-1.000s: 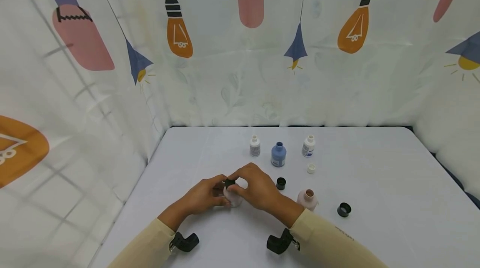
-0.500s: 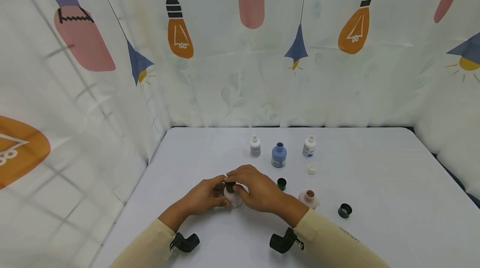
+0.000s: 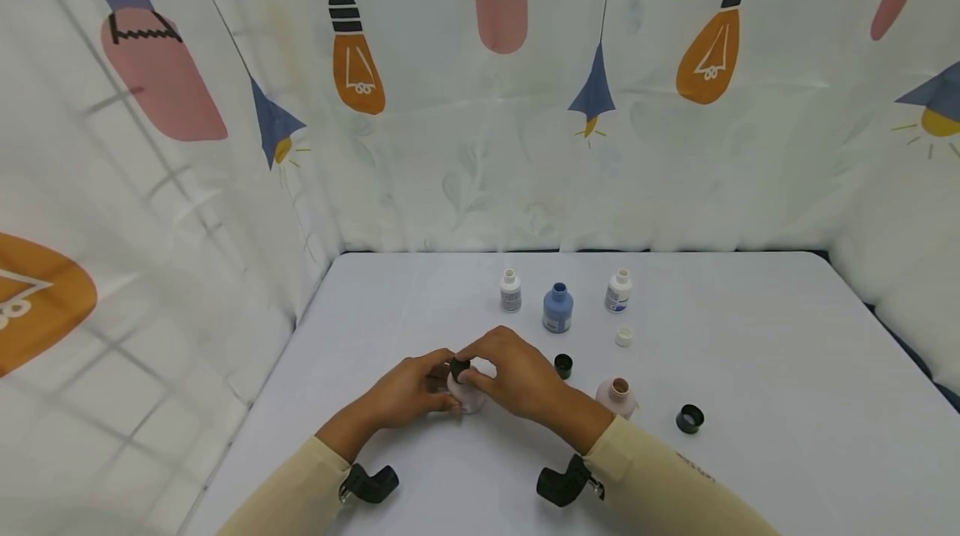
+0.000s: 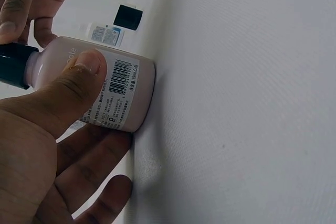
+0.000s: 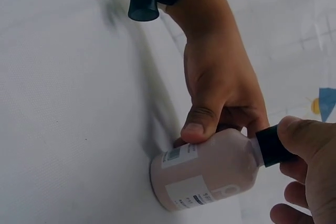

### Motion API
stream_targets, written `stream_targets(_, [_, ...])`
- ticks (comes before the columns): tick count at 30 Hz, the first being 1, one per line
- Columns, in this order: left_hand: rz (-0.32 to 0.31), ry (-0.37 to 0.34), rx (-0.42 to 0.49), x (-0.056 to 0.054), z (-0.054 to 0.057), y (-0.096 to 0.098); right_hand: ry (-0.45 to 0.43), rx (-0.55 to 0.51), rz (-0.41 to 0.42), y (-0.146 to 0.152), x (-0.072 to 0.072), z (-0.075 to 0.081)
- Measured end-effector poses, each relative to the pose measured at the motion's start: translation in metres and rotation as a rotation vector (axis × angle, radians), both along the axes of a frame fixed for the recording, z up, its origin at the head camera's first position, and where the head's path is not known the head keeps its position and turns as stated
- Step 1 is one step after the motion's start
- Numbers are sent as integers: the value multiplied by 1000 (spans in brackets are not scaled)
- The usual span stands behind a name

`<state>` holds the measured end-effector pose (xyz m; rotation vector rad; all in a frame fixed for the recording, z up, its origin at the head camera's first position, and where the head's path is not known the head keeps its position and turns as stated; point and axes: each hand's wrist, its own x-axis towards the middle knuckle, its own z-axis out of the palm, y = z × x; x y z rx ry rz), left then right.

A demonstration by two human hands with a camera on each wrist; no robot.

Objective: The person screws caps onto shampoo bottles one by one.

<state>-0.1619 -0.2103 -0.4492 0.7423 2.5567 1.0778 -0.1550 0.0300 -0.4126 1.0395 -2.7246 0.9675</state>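
Observation:
A pale pink bottle (image 5: 210, 169) with a white label stands upright on the white table, a black cap (image 5: 270, 146) on its neck. My left hand (image 3: 405, 393) grips the bottle's body. In the left wrist view the thumb lies across the bottle (image 4: 118, 69) beside its barcode, the fingers round the other side. From the right, my right hand (image 3: 517, 378) pinches the cap between thumb and fingers. Whether the cap is fully seated cannot be told.
At the back stand two white bottles (image 3: 510, 294) and a blue bottle (image 3: 557, 315), all uncapped. An open pink bottle (image 3: 611, 400) is behind my right forearm. A white cap (image 3: 623, 337), a small black cap (image 3: 562, 366) and a larger black cap (image 3: 689, 419) lie about.
My right hand's fingers have turned on the black cap, flattening over it half a second ago and now arched again. The left hand and the bottle stay in place.

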Motion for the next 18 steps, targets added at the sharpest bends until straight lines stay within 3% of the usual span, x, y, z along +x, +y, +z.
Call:
stream_targets(11, [18,5,-25,2,0,-1,164,44,160,7,1,4])
stream_targets(18, [12,4,-7,2,0,-2,176,36,92,3,0,5])
